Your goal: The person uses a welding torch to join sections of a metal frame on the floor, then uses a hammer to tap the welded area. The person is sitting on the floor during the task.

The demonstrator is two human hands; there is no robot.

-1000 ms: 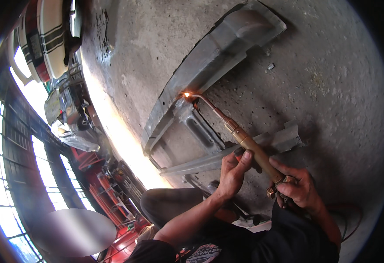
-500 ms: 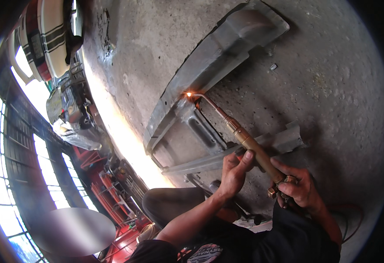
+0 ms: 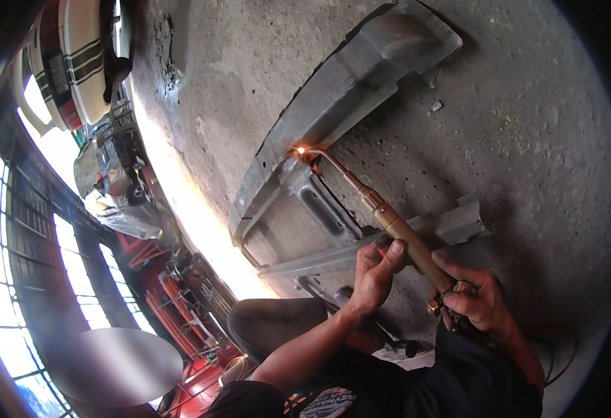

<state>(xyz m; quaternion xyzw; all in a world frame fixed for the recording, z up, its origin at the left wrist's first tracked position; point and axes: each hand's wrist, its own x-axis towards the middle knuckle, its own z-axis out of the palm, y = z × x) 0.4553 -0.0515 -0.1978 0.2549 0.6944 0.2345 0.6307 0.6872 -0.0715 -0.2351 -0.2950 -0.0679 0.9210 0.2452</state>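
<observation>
Torch [image 3: 417, 251] | bright tip [image 3: 301, 150] at inner edge of curved panel [image 3: 340, 87], beside brace [image 3: 328, 207]; contact unclear | your left hand [image 3: 375, 279], fingers closed round barrel; right hand [image 3: 477, 299], fingers gripping valve end, both well apart from panel | tip barely shifted along panel since a second ago; heat seemingly concentrated there

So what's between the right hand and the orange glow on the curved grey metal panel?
Head view shows a long brassy torch with bent coppery nozzle, left hand on it.

The rear of the torch [image 3: 417, 249] is partly covered by the right hand [image 3: 477, 299]; the striped vehicle [image 3: 86, 59] is cut off above.
</observation>
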